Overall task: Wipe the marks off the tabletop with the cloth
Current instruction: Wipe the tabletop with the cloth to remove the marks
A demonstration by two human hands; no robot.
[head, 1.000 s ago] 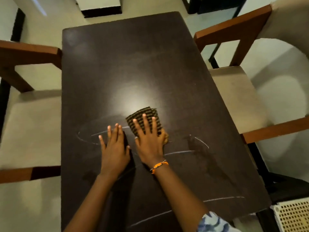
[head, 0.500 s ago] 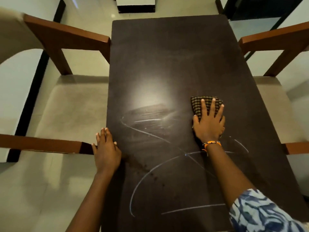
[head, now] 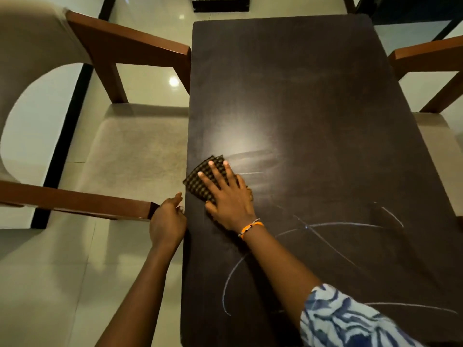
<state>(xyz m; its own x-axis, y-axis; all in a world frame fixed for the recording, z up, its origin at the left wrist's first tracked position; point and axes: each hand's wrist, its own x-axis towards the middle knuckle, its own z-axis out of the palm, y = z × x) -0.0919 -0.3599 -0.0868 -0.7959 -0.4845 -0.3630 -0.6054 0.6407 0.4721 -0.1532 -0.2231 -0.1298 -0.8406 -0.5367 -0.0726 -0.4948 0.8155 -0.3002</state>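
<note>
The dark brown tabletop carries white chalk marks across its near half, with a long curve close to me. A faint smear lies near the middle. My right hand presses flat, fingers spread, on the folded brown checked cloth at the table's left edge. An orange bracelet sits on that wrist. My left hand rests against the table's left edge just below the cloth, fingers loosely bent, holding nothing that I can see.
A wooden armchair with a beige seat stands tight against the table's left side, its near armrest just beside my left hand. Another chair's arm is at the right. Glossy pale floor tiles surround the table.
My right hand has swept the cloth from the table's right-middle over to its left edge. My left hand slid off the tabletop to its side edge. The view shifted left.
</note>
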